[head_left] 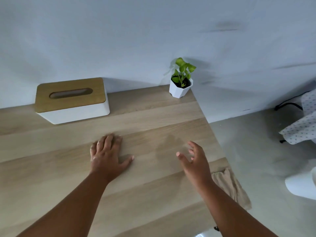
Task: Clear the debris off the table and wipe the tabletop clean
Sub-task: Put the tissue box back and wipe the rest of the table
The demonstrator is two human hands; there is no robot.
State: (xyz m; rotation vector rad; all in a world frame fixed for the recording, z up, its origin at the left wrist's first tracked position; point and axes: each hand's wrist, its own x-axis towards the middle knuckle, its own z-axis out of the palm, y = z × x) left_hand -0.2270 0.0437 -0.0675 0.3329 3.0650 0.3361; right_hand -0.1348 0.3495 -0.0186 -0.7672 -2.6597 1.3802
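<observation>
On the wooden tabletop [153, 117], the left hand [106, 155] lies flat, likely bracing. Right hand [195, 159] hovers open and empty above a damp patch [168, 144], the beige cloth [230, 185] draped nearby.

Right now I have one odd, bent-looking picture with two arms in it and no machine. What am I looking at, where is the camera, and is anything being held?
There is no machine here. A person wears a wide-angle camera on the head, looking down at their own arms; the lens bends the wall and table edges. The left hand lies flat, palm down, on the wooden table. The right hand is open with fingers spread, just above the wood. Neither holds anything. On the table stand a tissue box with a wooden lid and a small potted plant at the far corner. A beige cloth hangs over the right edge. A faint darker patch shows between the hands.
</observation>
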